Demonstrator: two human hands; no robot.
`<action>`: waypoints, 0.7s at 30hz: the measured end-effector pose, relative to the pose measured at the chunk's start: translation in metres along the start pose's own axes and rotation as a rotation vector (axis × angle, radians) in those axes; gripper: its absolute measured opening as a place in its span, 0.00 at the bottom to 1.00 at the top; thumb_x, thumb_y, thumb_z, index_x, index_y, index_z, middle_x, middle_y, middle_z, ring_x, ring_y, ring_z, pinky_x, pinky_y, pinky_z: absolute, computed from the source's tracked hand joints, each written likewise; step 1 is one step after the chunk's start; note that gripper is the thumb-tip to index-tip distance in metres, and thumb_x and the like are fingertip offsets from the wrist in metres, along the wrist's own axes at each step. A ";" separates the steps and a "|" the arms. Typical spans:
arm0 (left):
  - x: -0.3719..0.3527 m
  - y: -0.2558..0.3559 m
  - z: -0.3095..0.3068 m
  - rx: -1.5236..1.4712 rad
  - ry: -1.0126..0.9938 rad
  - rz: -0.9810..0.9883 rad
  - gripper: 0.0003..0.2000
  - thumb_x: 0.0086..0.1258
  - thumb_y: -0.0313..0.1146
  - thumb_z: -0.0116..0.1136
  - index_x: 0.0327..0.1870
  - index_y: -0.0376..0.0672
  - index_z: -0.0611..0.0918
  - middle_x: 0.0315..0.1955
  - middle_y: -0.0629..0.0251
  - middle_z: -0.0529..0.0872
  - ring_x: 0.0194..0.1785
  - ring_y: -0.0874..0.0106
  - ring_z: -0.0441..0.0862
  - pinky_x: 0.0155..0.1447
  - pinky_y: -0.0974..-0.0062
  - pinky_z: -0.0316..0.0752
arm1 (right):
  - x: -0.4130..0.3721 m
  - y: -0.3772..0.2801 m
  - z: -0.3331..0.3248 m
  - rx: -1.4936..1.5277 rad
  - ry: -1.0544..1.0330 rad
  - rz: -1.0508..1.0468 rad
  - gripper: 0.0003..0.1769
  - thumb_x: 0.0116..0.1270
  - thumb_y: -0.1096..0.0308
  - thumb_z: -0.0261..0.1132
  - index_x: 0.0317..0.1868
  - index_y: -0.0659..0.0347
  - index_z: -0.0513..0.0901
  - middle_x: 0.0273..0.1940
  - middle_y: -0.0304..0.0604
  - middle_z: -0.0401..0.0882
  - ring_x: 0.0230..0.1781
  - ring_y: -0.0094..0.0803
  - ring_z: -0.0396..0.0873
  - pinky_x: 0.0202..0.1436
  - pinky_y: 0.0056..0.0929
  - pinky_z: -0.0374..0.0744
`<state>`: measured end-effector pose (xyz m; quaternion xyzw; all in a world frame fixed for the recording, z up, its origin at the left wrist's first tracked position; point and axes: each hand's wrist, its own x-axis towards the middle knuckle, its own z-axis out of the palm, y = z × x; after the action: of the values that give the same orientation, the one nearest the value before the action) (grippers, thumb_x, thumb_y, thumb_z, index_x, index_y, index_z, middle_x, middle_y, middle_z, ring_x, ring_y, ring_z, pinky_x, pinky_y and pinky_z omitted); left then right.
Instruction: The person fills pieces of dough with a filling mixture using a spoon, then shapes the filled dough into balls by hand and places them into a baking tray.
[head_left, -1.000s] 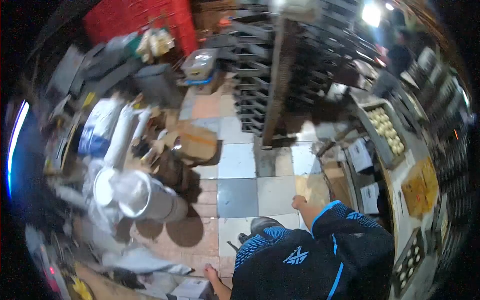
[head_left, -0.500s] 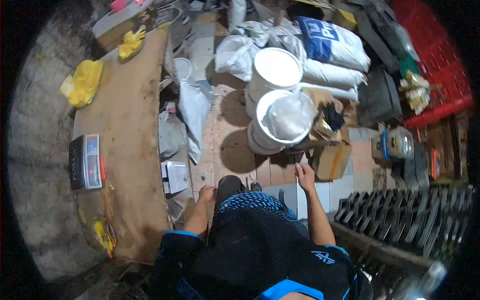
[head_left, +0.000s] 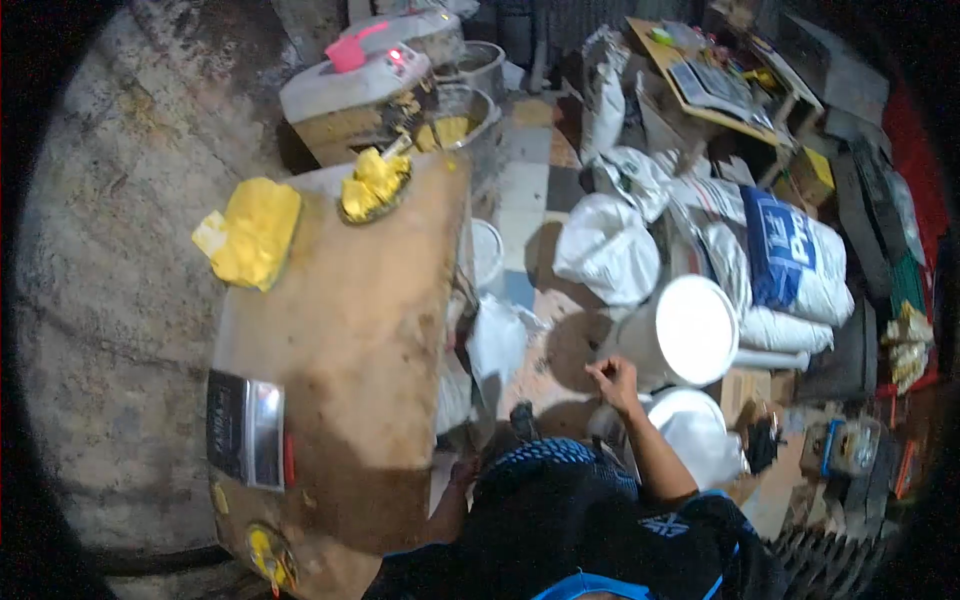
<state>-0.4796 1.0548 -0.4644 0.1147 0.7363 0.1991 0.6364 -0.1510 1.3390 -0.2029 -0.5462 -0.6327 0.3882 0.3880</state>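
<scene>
My right hand hangs in front of the white lidded bucket, fingers loosely bent and apart, with nothing seen in it. Under my right forearm stands a second white bucket with a clear plastic bag on top. My left hand is low beside the right edge of the wooden table; it is dark and blurred, so its fingers cannot be made out. On that table lie a large yellow dough-like block, a smaller yellow heap and a digital scale.
White sacks and a blue-and-white sack line the right side of the tiled walkway. At the back stand a metal pot with yellow pieces and a pink scoop on a machine. Slatted dark racks are at lower right.
My view has moved forward and turned left, bringing the far machines into sight. The buckets now sit beside my right arm. My right hand has come up higher; my left is now near the table edge.
</scene>
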 end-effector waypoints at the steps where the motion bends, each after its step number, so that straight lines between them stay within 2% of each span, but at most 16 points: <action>1: 0.019 0.030 -0.003 -0.014 -0.010 0.026 0.13 0.64 0.42 0.62 0.37 0.40 0.82 0.30 0.61 0.82 0.34 0.67 0.78 0.37 0.66 0.72 | 0.021 -0.003 0.004 -0.080 0.036 -0.087 0.15 0.61 0.68 0.70 0.21 0.65 0.76 0.20 0.41 0.76 0.21 0.23 0.71 0.25 0.25 0.71; 2: 0.039 0.059 -0.006 -0.022 -0.024 0.053 0.13 0.64 0.42 0.62 0.36 0.40 0.82 0.29 0.61 0.82 0.33 0.68 0.78 0.36 0.66 0.72 | 0.040 -0.003 0.005 -0.160 0.075 -0.166 0.17 0.64 0.66 0.68 0.20 0.65 0.76 0.19 0.40 0.75 0.20 0.22 0.71 0.25 0.25 0.71; 5: 0.101 0.174 -0.008 -0.059 -0.062 0.179 0.13 0.64 0.42 0.63 0.35 0.40 0.81 0.26 0.63 0.81 0.30 0.69 0.77 0.33 0.67 0.71 | 0.102 -0.007 -0.011 -0.208 0.098 0.254 0.19 0.67 0.62 0.65 0.22 0.66 0.78 0.19 0.37 0.74 0.18 0.22 0.71 0.24 0.24 0.71; 8: 0.166 0.295 0.005 -0.051 -0.008 0.323 0.13 0.63 0.42 0.64 0.34 0.40 0.81 0.24 0.66 0.80 0.27 0.69 0.76 0.31 0.68 0.71 | 0.165 0.036 -0.028 0.028 0.204 0.428 0.16 0.68 0.62 0.64 0.26 0.64 0.81 0.20 0.35 0.74 0.19 0.21 0.71 0.25 0.23 0.72; 10: 0.181 0.383 0.024 0.075 0.182 0.398 0.13 0.62 0.40 0.65 0.36 0.39 0.81 0.24 0.63 0.81 0.29 0.69 0.77 0.33 0.68 0.71 | 0.207 0.085 -0.042 -0.093 0.285 0.261 0.14 0.67 0.62 0.65 0.29 0.65 0.81 0.20 0.36 0.74 0.18 0.21 0.71 0.24 0.22 0.72; 11: 0.190 0.419 0.029 0.009 0.167 0.392 0.13 0.62 0.39 0.65 0.36 0.38 0.81 0.25 0.63 0.81 0.30 0.69 0.76 0.35 0.69 0.71 | 0.229 0.102 -0.049 -0.109 0.319 0.166 0.14 0.67 0.62 0.65 0.30 0.66 0.81 0.22 0.37 0.75 0.19 0.21 0.71 0.24 0.22 0.72; 12: 0.202 0.451 0.032 -0.059 0.154 0.388 0.13 0.61 0.39 0.66 0.36 0.38 0.81 0.25 0.63 0.80 0.31 0.70 0.76 0.37 0.69 0.71 | 0.257 0.122 -0.056 -0.045 0.323 0.234 0.16 0.67 0.61 0.66 0.29 0.66 0.81 0.28 0.39 0.76 0.18 0.21 0.71 0.23 0.22 0.73; 13: 0.251 0.455 0.032 0.008 0.219 0.535 0.13 0.62 0.40 0.66 0.36 0.38 0.80 0.25 0.65 0.79 0.30 0.69 0.75 0.37 0.69 0.71 | 0.286 0.134 -0.063 0.018 0.330 0.302 0.18 0.67 0.59 0.66 0.29 0.67 0.81 0.34 0.42 0.78 0.18 0.21 0.71 0.23 0.21 0.73; 15: 0.310 0.460 0.029 -0.186 -0.025 0.619 0.15 0.62 0.42 0.65 0.41 0.39 0.81 0.32 0.60 0.82 0.38 0.66 0.78 0.43 0.64 0.73 | 0.358 0.141 -0.089 0.079 0.373 0.481 0.19 0.68 0.58 0.65 0.27 0.67 0.81 0.33 0.41 0.78 0.17 0.21 0.71 0.22 0.21 0.73; 16: 0.310 0.481 0.032 -0.024 0.043 0.508 0.17 0.63 0.44 0.65 0.44 0.39 0.81 0.35 0.58 0.83 0.41 0.66 0.79 0.44 0.62 0.73 | 0.400 0.139 -0.100 0.111 0.396 0.562 0.20 0.68 0.57 0.64 0.27 0.66 0.81 0.33 0.41 0.78 0.16 0.21 0.70 0.22 0.21 0.73; 18: 0.288 0.514 0.033 0.059 0.019 0.255 0.17 0.64 0.44 0.64 0.45 0.40 0.80 0.35 0.59 0.83 0.41 0.66 0.79 0.44 0.62 0.73 | 0.491 0.218 -0.134 -0.203 0.423 0.153 0.21 0.69 0.56 0.64 0.23 0.65 0.79 0.18 0.36 0.74 0.15 0.22 0.71 0.17 0.24 0.69; 19: 0.282 0.524 0.032 0.045 0.003 0.193 0.17 0.64 0.44 0.63 0.45 0.40 0.80 0.35 0.59 0.83 0.41 0.66 0.79 0.44 0.62 0.73 | 0.539 0.173 -0.134 -0.289 0.377 0.221 0.19 0.68 0.59 0.64 0.26 0.67 0.80 0.22 0.37 0.76 0.18 0.23 0.72 0.22 0.24 0.71; 20: 0.278 0.532 0.031 0.033 -0.008 0.140 0.17 0.64 0.44 0.63 0.45 0.40 0.80 0.36 0.59 0.83 0.41 0.66 0.79 0.45 0.62 0.73 | 0.590 0.164 -0.134 -0.324 0.329 0.072 0.13 0.66 0.64 0.66 0.39 0.69 0.81 0.28 0.38 0.79 0.24 0.23 0.74 0.28 0.24 0.74; 21: 0.275 0.539 0.031 0.009 -0.018 0.093 0.17 0.65 0.44 0.62 0.46 0.40 0.80 0.36 0.59 0.83 0.41 0.66 0.79 0.45 0.62 0.74 | 0.636 0.106 -0.125 -0.152 0.232 -0.088 0.20 0.64 0.69 0.66 0.54 0.68 0.76 0.31 0.39 0.79 0.30 0.23 0.75 0.36 0.24 0.75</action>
<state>-0.5393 1.6578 -0.4763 0.1535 0.7253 0.2242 0.6325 -0.0608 1.9899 -0.2074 -0.5868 -0.6345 0.2562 0.4328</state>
